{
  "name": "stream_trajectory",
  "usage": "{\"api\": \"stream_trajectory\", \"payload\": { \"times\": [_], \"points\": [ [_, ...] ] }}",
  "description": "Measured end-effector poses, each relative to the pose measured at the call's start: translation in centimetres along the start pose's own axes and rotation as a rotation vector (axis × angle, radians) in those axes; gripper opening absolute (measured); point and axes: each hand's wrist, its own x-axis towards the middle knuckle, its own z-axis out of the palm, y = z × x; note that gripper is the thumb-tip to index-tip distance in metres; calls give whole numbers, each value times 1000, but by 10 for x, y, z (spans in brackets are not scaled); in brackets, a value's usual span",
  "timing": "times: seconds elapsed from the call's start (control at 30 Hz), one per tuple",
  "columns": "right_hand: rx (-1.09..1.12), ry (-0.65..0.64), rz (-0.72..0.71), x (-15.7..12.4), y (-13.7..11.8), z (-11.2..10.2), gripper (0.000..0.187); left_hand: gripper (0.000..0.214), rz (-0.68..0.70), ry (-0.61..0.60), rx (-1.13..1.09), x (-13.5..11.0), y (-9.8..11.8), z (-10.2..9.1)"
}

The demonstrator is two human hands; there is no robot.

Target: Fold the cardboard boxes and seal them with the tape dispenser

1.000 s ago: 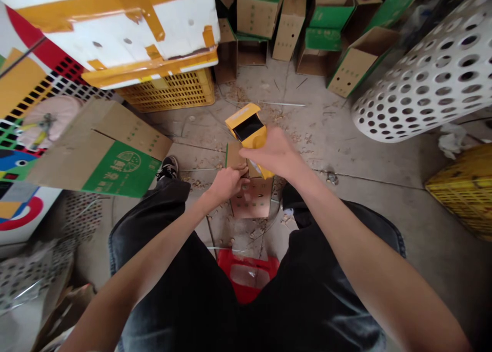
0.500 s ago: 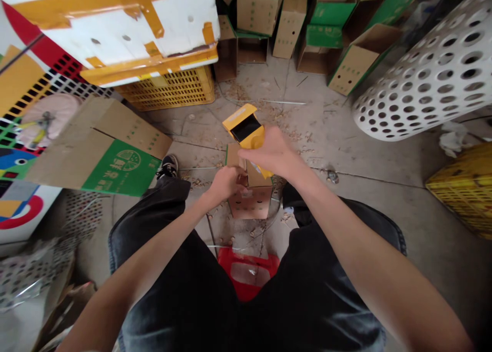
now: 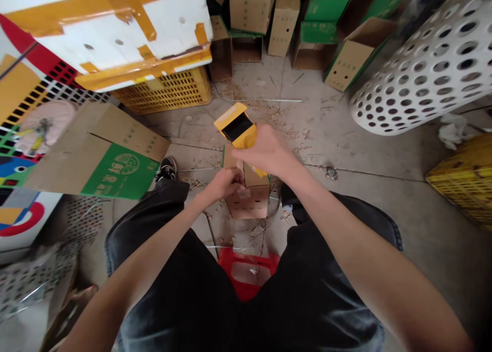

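My right hand (image 3: 269, 152) is wrapped round a yellow hand tool (image 3: 235, 128) with a black opening, held over a small brown cardboard box (image 3: 249, 201) that stands on the concrete floor between my knees. My left hand (image 3: 224, 182) is closed on the box's top flap just below the tool. The box side facing me has small punched holes. I sit on a red stool (image 3: 248, 275), with dark trousers on both legs.
A flattened brown and green carton (image 3: 100, 154) lies at my left. A yellow crate (image 3: 169, 91) under a white taped foam box (image 3: 107, 29) stands behind it. Several open cartons (image 3: 284, 21) line the back. A white perforated roll (image 3: 423, 70) and another yellow crate (image 3: 465, 183) are at right.
The yellow tool and my right hand have shifted slightly left and toward the box. The box's flaps have come up under my left hand.
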Motion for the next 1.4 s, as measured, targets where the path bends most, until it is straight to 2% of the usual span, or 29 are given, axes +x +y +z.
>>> {"api": "stream_trajectory", "payload": {
  "times": [0.2, 0.33, 0.5, 0.7, 1.1, 1.23, 1.4],
  "points": [
    [-11, -12, 11, -1, -2, -1, 32, 9, 10, 170, 130, -1, 6, -7],
    [-19, -35, 0, -1, -1, 0, 29, 18, 44, 241, 227, -1, 8, -10],
    [-7, -41, -5, 0, 0, 0, 29, 28, 70, 219, 353, -2, 6, -12],
    [-5, -29, 0, 0, -1, 0, 29, 26, 60, 164, 451, -4, 13, -11],
    [17, -20, 9, 4, 1, 4, 32, 32, 120, 169, 435, -7, 16, -15],
    [27, 16, 13, 4, 2, 5, 39, 33, 115, 177, 447, -7, 16, -14],
    [23, -4, 6, 3, 1, 4, 34, 34, 80, 166, 459, -7, 17, -15]
  ]
}}
